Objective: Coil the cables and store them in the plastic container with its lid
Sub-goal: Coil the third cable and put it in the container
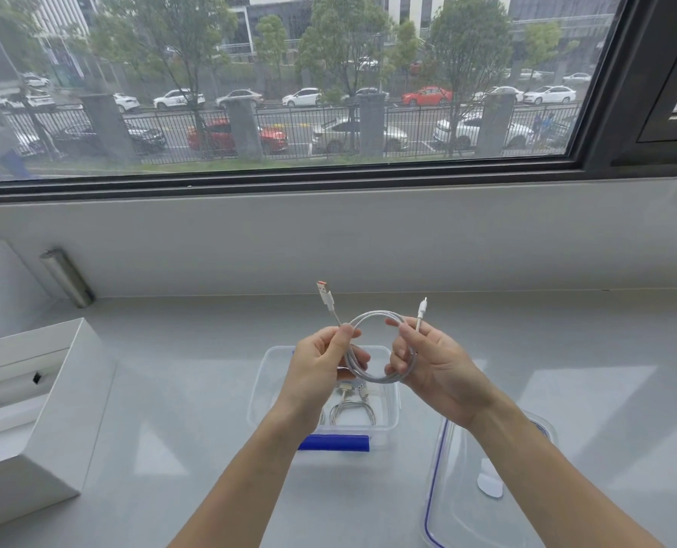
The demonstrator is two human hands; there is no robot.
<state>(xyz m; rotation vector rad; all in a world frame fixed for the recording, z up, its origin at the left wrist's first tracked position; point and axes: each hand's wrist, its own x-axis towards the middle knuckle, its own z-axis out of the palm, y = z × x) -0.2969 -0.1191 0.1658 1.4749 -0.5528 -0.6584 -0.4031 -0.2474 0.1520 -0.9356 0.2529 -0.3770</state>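
Note:
A white cable (376,316) wound into a round coil hangs above the clear plastic container (390,401). My left hand (321,363) pinches the coil's left side, and the USB plug (324,292) with its orange tip sticks up from there. My right hand (434,363) grips the coil's right side, with the small plug (422,306) pointing up. Another coiled cable (350,411) lies inside the container. The clear lid (467,496) with a blue seal lies flat to the right, partly under my right forearm.
An open white cardboard box (52,397) stands at the left on the grey sill. A metal cylinder (68,276) leans at the back left wall. The container has a blue clip (335,442) on its near side. A window runs behind.

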